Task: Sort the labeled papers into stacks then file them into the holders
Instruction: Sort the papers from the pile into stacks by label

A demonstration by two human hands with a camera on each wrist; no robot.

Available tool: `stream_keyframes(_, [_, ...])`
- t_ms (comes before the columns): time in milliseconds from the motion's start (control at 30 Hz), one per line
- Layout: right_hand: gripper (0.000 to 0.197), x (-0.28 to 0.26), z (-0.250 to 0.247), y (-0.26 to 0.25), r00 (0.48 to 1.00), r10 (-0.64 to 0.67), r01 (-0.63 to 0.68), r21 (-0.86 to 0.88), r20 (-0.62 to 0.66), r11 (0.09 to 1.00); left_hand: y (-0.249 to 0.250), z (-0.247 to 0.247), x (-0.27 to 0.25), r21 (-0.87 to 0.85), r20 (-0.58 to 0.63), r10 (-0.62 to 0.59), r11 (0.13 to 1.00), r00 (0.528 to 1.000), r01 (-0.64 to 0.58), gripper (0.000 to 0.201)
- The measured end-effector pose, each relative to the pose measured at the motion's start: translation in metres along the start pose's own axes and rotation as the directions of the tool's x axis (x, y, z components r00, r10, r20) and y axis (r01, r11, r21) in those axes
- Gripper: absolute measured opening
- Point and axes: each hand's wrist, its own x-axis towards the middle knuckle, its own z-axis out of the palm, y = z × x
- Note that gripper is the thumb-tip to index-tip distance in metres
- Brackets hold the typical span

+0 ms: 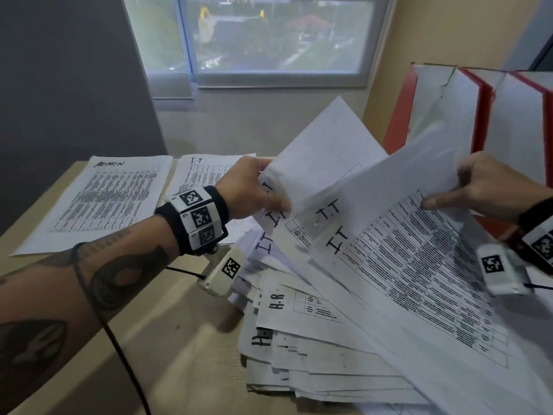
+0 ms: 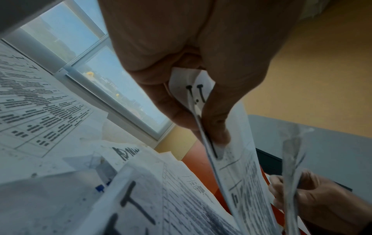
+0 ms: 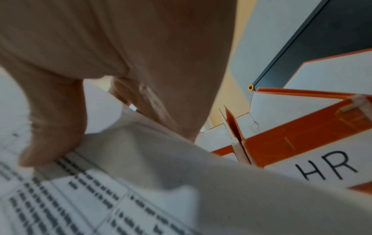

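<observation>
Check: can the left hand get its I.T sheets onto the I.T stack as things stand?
Probably yes. The left hand pinches the I.T sheets just right of the I.T stack, whose top lies uncovered with nothing between. The right hand holds other sheets, apart.

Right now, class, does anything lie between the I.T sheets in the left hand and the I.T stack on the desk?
Nothing visible does. The left hand pinches the white I.T-marked sheets just right of the flat I.T-labelled paper stack, which lies uncovered beside the ADMIN-labelled stack.
</observation>
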Motion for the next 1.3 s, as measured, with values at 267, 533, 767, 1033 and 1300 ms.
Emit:
stream_keyframes(267, [0.050,0.003,0.016,0.004,0.999,0.004,-0.004,-0.021,-0.035,1.000,-0.001,0.002,-0.001,-0.010,-0.045,0.030,0.999,0.999,-0.031,0.038])
stream_keyframes(533, [0.073,0.007,0.023,0.005,0.999,0.038,-0.038,-0.003,-0.038,0.999,-0.004,0.007,-0.002,-0.015,-0.048,0.069,0.997,0.996,-0.070,0.044])
stream_keyframes(767, [0.038,0.010,0.031,0.003,0.998,-0.015,0.010,-0.071,-0.066,0.997,-0.005,0.009,0.002,-0.082,-0.055,0.020,0.996,0.998,-0.025,0.039])
stream_keyframes(1033, [0.025,0.009,0.013,0.023,0.980,-0.073,0.068,-0.032,-0.185,0.997,-0.010,0.002,-0.002,-0.072,-0.102,0.072,0.994,0.992,-0.079,0.055])
stream_keyframes(1300, [0.035,0.009,0.019,0.022,0.974,-0.119,0.128,0.038,-0.191,0.991,0.005,0.004,-0.007,0.075,0.158,0.069,0.994,0.985,-0.081,0.042])
